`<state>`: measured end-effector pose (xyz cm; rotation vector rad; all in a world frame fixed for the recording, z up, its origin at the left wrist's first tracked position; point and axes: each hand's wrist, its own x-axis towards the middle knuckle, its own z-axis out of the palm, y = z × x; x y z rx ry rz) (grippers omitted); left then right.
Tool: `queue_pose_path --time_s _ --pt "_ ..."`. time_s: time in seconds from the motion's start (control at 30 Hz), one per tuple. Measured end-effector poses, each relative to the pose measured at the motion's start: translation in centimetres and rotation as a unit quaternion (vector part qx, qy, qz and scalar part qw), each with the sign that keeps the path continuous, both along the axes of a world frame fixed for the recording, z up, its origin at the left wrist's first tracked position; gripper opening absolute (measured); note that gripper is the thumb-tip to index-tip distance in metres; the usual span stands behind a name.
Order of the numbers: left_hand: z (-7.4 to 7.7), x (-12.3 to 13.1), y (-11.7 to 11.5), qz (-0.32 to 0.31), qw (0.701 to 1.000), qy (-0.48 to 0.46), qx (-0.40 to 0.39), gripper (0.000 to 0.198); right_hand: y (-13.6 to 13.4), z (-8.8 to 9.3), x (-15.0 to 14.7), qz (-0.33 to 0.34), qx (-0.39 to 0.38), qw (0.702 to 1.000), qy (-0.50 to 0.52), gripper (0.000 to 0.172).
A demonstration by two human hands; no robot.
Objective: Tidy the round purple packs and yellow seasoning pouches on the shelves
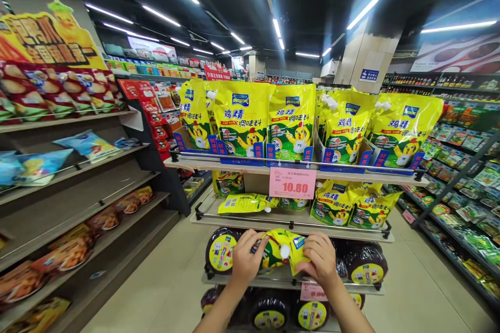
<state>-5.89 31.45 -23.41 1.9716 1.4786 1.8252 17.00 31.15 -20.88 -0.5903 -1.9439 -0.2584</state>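
Observation:
Between my two hands is a yellow-and-green seasoning pouch [278, 251] with a white cap, tilted and creased, in front of the lower shelves. My left hand [247, 256] grips its left end, the thumb lying over the front. At the other end my right hand [319, 256] pinches the yellow edge. Just above, on the second shelf, a similar pouch [247, 203] lies flat, and more pouches [339, 203] stand at the right. Upright pouches [246, 119] fill blue-edged boxes along the top shelf.
A pink price sign [292, 182] hangs from the top shelf. Dark round wrapped packages [367, 265] with yellow labels sit on the lower shelves. Shelving [97, 208] with snack bags runs along the left, and a rack of small packets [464, 187] along the right. Pale floor tiles [156, 281] show between.

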Motion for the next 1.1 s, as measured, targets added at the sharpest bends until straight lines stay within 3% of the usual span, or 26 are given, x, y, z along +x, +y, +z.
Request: queue_pose_path --time_s 0.1,0.23,0.3,0.37,0.43,0.5,0.6,0.67,0.83,0.97,1.03,1.1 --pt "1.0 1.2 -0.7 -0.068 0.991 0.004 -0.111 0.024 -1.4 1.2 1.3 0.011 -0.031 0.998 -0.058 0.070" --pt "2.3 2.3 -1.5 -0.113 0.977 0.025 -0.180 0.032 -3.2 2.3 3.7 -0.038 -0.051 0.977 -0.203 0.075" --pt "2.9 2.7 -1.8 -0.126 0.973 0.029 -0.192 0.032 -3.9 2.5 4.9 -0.048 -0.060 0.962 -0.260 0.066" --pt "3.5 3.0 -2.1 -0.138 0.970 0.029 -0.199 0.032 -4.5 2.5 6.0 -0.052 -0.052 0.958 -0.276 0.045" --pt "3.9 3.4 -2.3 -0.155 0.966 0.017 -0.207 0.034 -5.0 2.2 6.7 -0.047 -0.030 0.971 -0.234 0.033" --pt "3.9 4.0 -2.4 -0.182 0.961 -0.008 -0.207 0.037 -5.5 2.0 7.1 -0.072 -0.006 0.989 -0.129 0.029" --pt "2.7 5.1 -2.3 -0.241 0.948 -0.044 -0.204 0.040 -6.5 2.4 7.1 -0.151 -0.013 0.986 0.066 0.029" --pt "1.2 5.8 -2.4 -0.284 0.930 -0.071 -0.221 0.041 -7.0 3.2 6.6 -0.163 -0.035 0.979 0.117 0.028" --pt "-3.7 7.6 -3.0 -0.407 0.841 -0.101 -0.342 0.068 -5.6 4.7 5.8 -0.091 -0.159 0.983 0.007 0.015" --pt "-6.7 8.8 -3.0 -0.344 0.848 -0.119 -0.385 0.061 -1.8 2.7 6.1 -0.225 -0.243 0.942 0.056 0.024" --pt "-7.0 8.7 -2.4 -0.306 0.865 -0.125 -0.379 0.060 -0.6 1.0 6.4 -0.274 -0.250 0.925 0.076 0.042" --pt "-6.4 7.9 -1.2 -0.256 0.889 -0.106 -0.364 0.055 -0.5 -0.9 6.9 -0.293 -0.241 0.921 0.090 0.061"
